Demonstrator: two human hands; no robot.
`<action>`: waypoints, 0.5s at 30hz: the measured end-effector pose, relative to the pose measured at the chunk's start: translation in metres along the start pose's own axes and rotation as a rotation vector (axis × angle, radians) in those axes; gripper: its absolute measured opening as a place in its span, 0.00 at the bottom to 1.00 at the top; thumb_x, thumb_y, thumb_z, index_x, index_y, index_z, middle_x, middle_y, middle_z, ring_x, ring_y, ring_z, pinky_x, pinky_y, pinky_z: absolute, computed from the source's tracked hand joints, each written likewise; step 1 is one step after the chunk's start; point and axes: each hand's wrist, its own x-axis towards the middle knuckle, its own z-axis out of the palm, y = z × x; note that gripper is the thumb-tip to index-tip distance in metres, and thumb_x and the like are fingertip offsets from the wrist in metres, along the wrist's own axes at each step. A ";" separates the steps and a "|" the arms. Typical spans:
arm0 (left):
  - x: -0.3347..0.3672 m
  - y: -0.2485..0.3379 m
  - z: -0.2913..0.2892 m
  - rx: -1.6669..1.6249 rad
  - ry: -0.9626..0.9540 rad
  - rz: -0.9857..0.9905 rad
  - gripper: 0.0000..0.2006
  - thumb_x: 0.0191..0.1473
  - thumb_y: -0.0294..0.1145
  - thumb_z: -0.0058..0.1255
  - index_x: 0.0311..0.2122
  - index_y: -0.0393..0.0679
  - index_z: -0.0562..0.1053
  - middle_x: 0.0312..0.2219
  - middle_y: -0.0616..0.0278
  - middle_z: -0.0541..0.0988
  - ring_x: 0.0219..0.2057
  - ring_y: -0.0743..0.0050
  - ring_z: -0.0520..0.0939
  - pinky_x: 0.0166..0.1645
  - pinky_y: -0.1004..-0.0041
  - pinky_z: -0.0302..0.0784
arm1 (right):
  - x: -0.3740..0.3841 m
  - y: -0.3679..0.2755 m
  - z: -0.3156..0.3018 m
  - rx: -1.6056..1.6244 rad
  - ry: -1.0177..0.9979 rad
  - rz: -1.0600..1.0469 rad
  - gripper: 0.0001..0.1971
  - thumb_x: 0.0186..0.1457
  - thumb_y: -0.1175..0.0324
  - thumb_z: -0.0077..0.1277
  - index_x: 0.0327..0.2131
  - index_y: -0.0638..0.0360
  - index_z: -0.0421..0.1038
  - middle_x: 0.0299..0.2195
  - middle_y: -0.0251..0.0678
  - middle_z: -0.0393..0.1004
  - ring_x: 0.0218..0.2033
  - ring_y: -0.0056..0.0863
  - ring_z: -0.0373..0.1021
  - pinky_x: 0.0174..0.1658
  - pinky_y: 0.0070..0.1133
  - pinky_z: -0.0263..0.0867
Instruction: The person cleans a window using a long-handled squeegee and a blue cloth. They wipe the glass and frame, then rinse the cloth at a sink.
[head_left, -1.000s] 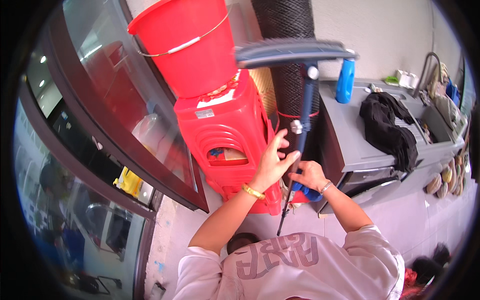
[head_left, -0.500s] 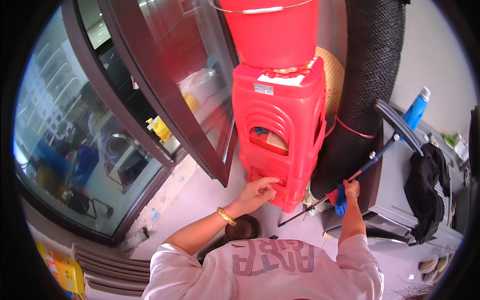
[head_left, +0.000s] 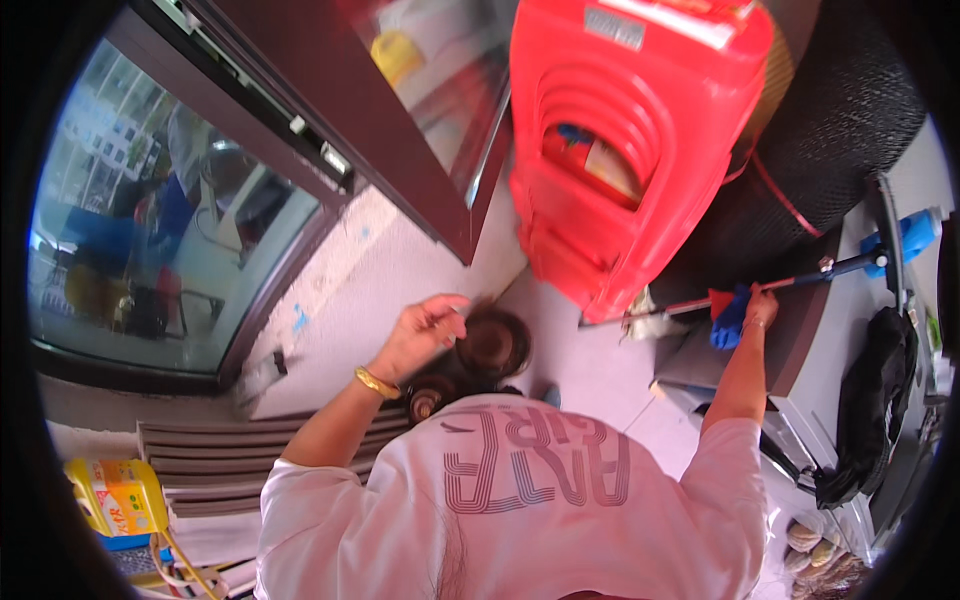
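My right hand (head_left: 762, 305) is closed round the shaft of a long-handled squeegee (head_left: 800, 281), which lies slanted with its dark T-shaped head at the right. A blue and red cloth (head_left: 729, 322) hangs at the same grip; whether my fingers also hold it I cannot tell. My left hand (head_left: 430, 330) hovers at centre left, fingers loosely bent and apart, with nothing seen in it. Just beyond its fingertips, lower down, stands a dark brown round pot (head_left: 494, 345). A stack of red plastic stools (head_left: 640, 130) rises ahead between my hands.
A glass door (head_left: 420, 150) with a brown frame stands ajar at the left. Behind the squeegee are a rolled black mat (head_left: 830, 130) and a grey cabinet (head_left: 810, 345) with black cloth (head_left: 870, 400) on it. A yellow jug (head_left: 115, 495) sits at lower left.
The view has tipped down and turned; the bucket on the stools has left it. My left hand has drawn back from the stools toward the pot. My right hand keeps its grip on the squeegee.
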 end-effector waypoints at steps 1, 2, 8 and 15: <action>0.000 -0.002 -0.007 -0.012 0.034 -0.034 0.13 0.58 0.25 0.44 0.49 0.42 0.70 0.29 0.66 0.78 0.32 0.81 0.77 0.36 0.78 0.73 | -0.003 0.003 0.001 0.030 0.053 0.057 0.18 0.47 0.55 0.54 0.35 0.61 0.76 0.32 0.46 0.78 0.35 0.43 0.74 0.41 0.33 0.65; -0.010 -0.011 -0.010 -0.042 0.092 -0.075 0.13 0.58 0.26 0.45 0.48 0.41 0.70 0.28 0.66 0.78 0.32 0.80 0.77 0.35 0.77 0.74 | -0.003 0.004 0.012 0.099 0.034 0.113 0.19 0.46 0.55 0.56 0.33 0.63 0.76 0.30 0.45 0.78 0.32 0.41 0.74 0.40 0.31 0.65; -0.039 -0.036 -0.016 -0.087 0.247 -0.230 0.13 0.58 0.28 0.46 0.48 0.39 0.70 0.28 0.65 0.78 0.32 0.79 0.78 0.35 0.78 0.74 | -0.026 0.010 0.071 0.080 -0.024 0.070 0.20 0.46 0.55 0.56 0.34 0.64 0.76 0.31 0.44 0.78 0.33 0.37 0.74 0.40 0.28 0.65; -0.043 -0.051 -0.017 -0.157 0.215 -0.237 0.13 0.58 0.30 0.48 0.48 0.42 0.70 0.29 0.68 0.77 0.32 0.83 0.77 0.34 0.80 0.73 | -0.061 0.031 0.081 -0.103 -0.228 0.107 0.30 0.52 0.44 0.51 0.25 0.72 0.74 0.22 0.51 0.75 0.23 0.33 0.72 0.28 0.30 0.63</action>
